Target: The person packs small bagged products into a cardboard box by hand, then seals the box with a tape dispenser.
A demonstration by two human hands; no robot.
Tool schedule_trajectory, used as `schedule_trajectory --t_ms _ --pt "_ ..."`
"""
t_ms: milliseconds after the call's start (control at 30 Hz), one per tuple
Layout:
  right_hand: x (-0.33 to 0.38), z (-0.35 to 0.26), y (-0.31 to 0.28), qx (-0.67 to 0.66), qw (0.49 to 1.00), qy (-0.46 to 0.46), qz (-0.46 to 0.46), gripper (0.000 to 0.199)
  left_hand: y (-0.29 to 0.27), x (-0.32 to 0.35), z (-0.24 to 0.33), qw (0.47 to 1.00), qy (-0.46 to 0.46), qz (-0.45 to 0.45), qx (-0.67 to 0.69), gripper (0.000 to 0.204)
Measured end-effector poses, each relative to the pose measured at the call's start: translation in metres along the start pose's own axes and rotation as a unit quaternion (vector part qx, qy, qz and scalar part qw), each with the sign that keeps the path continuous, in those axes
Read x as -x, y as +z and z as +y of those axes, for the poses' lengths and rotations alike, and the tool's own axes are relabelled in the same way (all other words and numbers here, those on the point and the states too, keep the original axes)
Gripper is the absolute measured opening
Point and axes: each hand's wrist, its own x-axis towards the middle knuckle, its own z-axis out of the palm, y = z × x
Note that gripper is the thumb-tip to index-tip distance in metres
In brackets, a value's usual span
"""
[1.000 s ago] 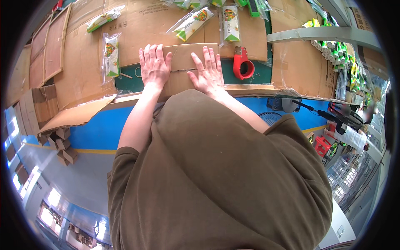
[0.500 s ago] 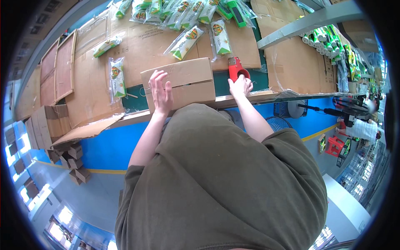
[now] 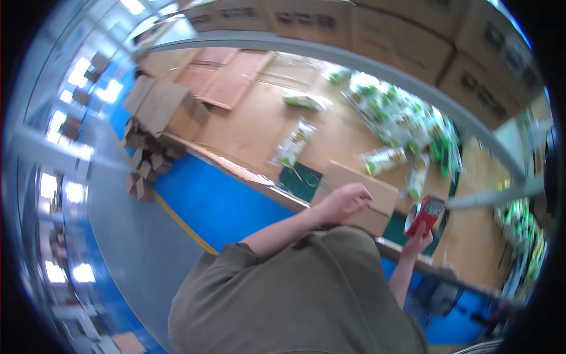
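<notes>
A closed brown cardboard box (image 3: 377,194) rests at the table's front edge, right against my body. My left hand (image 3: 346,203) is over the box's left part, its fingers loosely bent with nothing seen in them; blur hides whether it touches the cardboard. To the right of the box, my right hand (image 3: 417,241) grips a red tape dispenser (image 3: 425,216) from below. The dispenser is raised and tilted, its round opening turned to the left.
Packets in clear wrap (image 3: 295,141) lie on the cardboard-covered table (image 3: 236,130), with a heap of more packets (image 3: 407,112) behind. Stacked cartons (image 3: 312,20) fill a shelf above a grey rail (image 3: 283,44). Small open boxes (image 3: 141,171) stand at the left.
My view has swung left, so the table appears slanted. My right hand has lifted and turned the tape dispenser. My left hand's spread fingers have bent in over the box.
</notes>
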Motion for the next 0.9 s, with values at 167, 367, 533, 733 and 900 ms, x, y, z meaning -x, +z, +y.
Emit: schedule_trajectory --t_ms 167,367,533,733,900 --pt "-0.015 0.058 0.039 -0.343 0.838 0.308 -0.292 0.059 -0.012 0.031 0.033 0.991 -0.032 0.087 0.100 0.043" --pt "0.056 -0.049 0.177 -0.251 0.755 0.298 -0.527 0.073 -0.053 0.117 0.064 0.961 -0.182 0.155 0.143 0.059" --pt "0.108 -0.039 0.243 -0.250 0.726 0.317 -0.557 0.058 -0.084 0.192 0.028 0.908 -0.205 0.360 0.062 0.040" --pt "0.190 -0.058 0.314 0.078 0.764 0.186 -0.613 0.036 -0.136 0.282 0.008 0.865 -0.179 0.411 0.224 0.036" --pt "0.261 -0.066 0.378 0.128 0.723 0.279 -0.619 0.035 -0.196 0.364 -0.017 0.854 -0.150 0.412 0.278 0.035"
